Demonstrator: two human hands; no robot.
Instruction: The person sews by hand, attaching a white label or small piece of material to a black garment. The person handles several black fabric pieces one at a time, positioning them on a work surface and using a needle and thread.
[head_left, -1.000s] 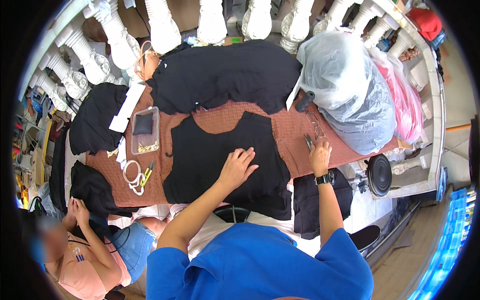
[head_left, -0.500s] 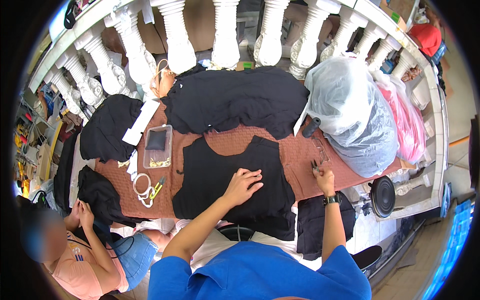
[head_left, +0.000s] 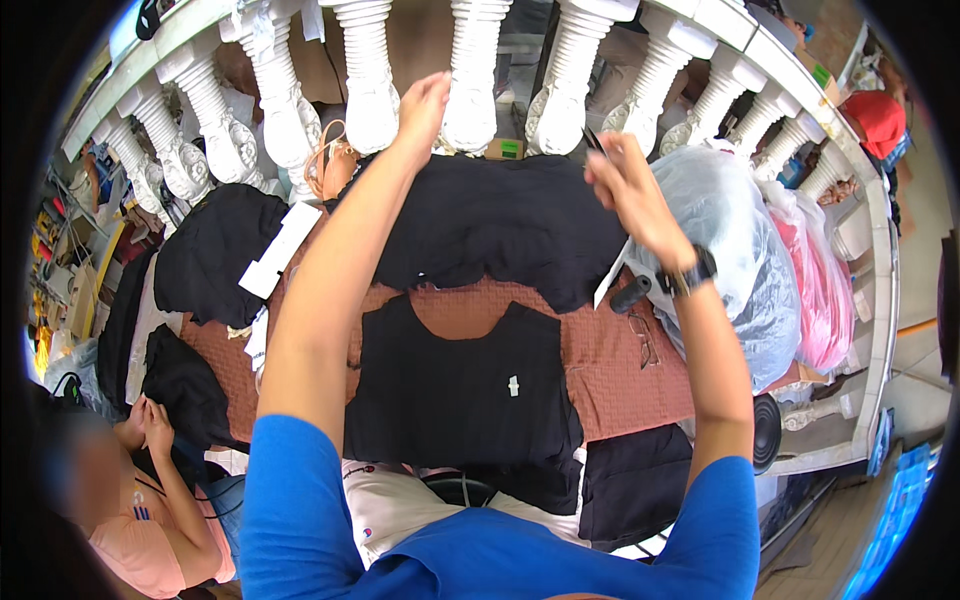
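Observation:
My right hand (head_left: 635,195) is raised over the far right side of the table, closed on small dark thread snips (head_left: 595,142) whose tips point up. My left hand (head_left: 424,112) is lifted in front of the white balusters, its fingers drawn together; anything between them is too small to make out. Below both hands, a black sleeveless garment (head_left: 450,390) lies flat on the brown cloth (head_left: 640,400), its scooped neckline facing away from me. A small white label (head_left: 514,386) shows on it. Behind it stretches a heap of black fabric (head_left: 500,220).
Clear bags of fabric (head_left: 735,280) crowd the right. Nearby lie eyeglasses (head_left: 643,340) and a dark cylinder (head_left: 630,293). White card pieces (head_left: 280,250) rest by a black bundle (head_left: 215,250). At lower left sits another person (head_left: 165,510), hands together. White balusters (head_left: 370,80) line the far edge.
My left hand has left the garment, uncovering the white label, and gone up and away. My right hand has carried the snips from beside the eyeglasses to the far side.

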